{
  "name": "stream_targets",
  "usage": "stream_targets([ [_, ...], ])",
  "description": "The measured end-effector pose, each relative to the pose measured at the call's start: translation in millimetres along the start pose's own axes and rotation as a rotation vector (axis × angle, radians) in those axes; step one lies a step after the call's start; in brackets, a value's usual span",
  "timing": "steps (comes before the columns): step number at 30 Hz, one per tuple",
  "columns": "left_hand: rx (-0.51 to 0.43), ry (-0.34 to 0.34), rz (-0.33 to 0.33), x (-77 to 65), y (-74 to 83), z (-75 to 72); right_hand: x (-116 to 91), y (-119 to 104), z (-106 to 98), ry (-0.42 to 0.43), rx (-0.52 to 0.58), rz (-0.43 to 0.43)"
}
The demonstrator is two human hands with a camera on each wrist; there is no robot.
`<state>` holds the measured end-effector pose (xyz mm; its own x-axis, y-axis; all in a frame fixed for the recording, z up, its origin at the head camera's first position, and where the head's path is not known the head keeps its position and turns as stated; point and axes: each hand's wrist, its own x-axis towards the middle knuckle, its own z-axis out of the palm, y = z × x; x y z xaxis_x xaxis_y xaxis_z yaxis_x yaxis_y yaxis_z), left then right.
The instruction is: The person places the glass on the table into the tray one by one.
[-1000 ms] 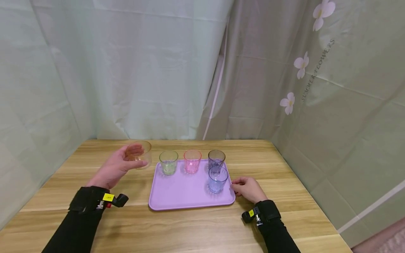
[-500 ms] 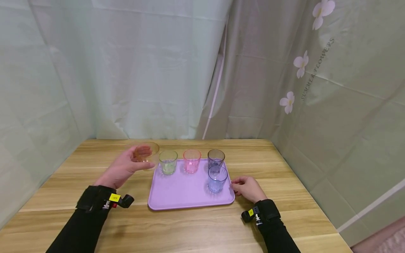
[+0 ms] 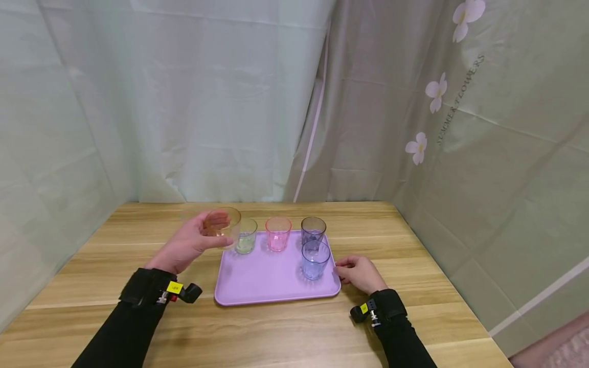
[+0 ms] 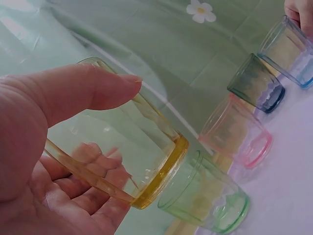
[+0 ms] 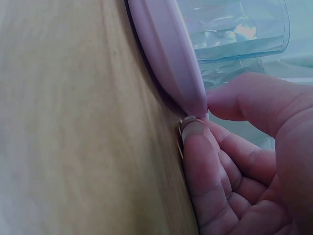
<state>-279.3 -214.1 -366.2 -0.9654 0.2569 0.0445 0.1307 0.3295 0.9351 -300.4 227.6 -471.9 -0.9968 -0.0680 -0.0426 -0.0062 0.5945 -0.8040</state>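
My left hand point(image 3: 190, 241) grips a clear amber-tinted glass point(image 4: 161, 171) between thumb and curled fingers, lifted at the tray's far left corner. From the head view that glass partly covers the green glass point(image 3: 247, 244). On the purple tray point(image 3: 262, 283), a pink glass point(image 3: 278, 236) and a dark grey glass point(image 3: 314, 226) stand along the far side with the green one. A blue glass point(image 3: 315, 263) is just in front of the grey one, partly overlapping it. My right hand point(image 3: 362, 274) pinches the tray's right rim, thumb on top and fingertips at its underside in the right wrist view.
The tray lies on a wooden table point(image 3: 276, 337). Pale curtains point(image 3: 221, 102) hang behind the table and along its sides, the right one printed with flowers. A black sleeve and wrist camera are on each arm.
My left hand has moved right with the amber glass, from beside the tray to in front of the green glass in the head view. The right hand has stayed on the rim.
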Motion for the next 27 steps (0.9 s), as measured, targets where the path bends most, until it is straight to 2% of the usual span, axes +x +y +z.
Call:
stream_targets([
  [10, 0.011, -0.007, -0.006, 4.8, 2.5, 9.9, 0.8, -1.0, -0.9, 0.002, -0.003, -0.001],
  [17, -0.037, -0.035, 0.0, 8.3, 3.9, 18.7, 1.2, -0.8, -1.6, -0.009, 0.002, -0.008],
  [27, -0.035, -0.048, 0.006, 12.9, 5.3, 30.1, -3.4, -3.7, -1.9, -0.002, -0.002, -0.008],
])
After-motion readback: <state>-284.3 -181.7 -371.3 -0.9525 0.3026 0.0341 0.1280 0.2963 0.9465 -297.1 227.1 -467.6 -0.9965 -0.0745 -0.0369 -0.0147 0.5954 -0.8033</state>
